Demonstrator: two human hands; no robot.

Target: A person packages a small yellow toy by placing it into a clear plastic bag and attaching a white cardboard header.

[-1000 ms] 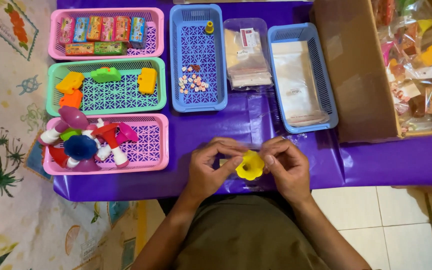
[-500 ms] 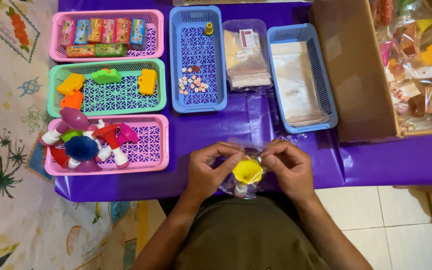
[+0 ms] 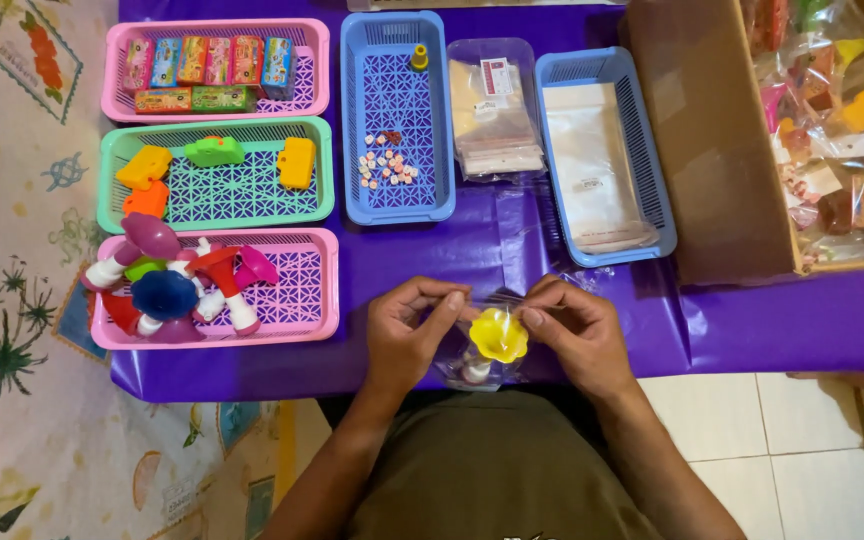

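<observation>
pinching a clear plastic bag point(image 3: 472, 365) over the desk point(image 3: 512, 250) edge.
left hand point(image 3: 407, 335) and right hand point(image 3: 572, 330) gripping its top, yellow trumpet toy point(image 3: 498, 336) inside.

three baskets point(image 3: 214, 175) stacked at left, two baskets point(image 3: 397, 115) mid-table, cardboard box point(image 3: 717, 150) right, hands point(image 3: 407, 335) nearest

pink basket point(image 3: 314, 62): small boxes | green basket point(image 3: 320, 168): plastic pieces | blue basket point(image 3: 392, 110): beads | light-blue basket point(image 3: 654, 160): bags | cardboard box point(image 3: 702, 150): packed toys
</observation>
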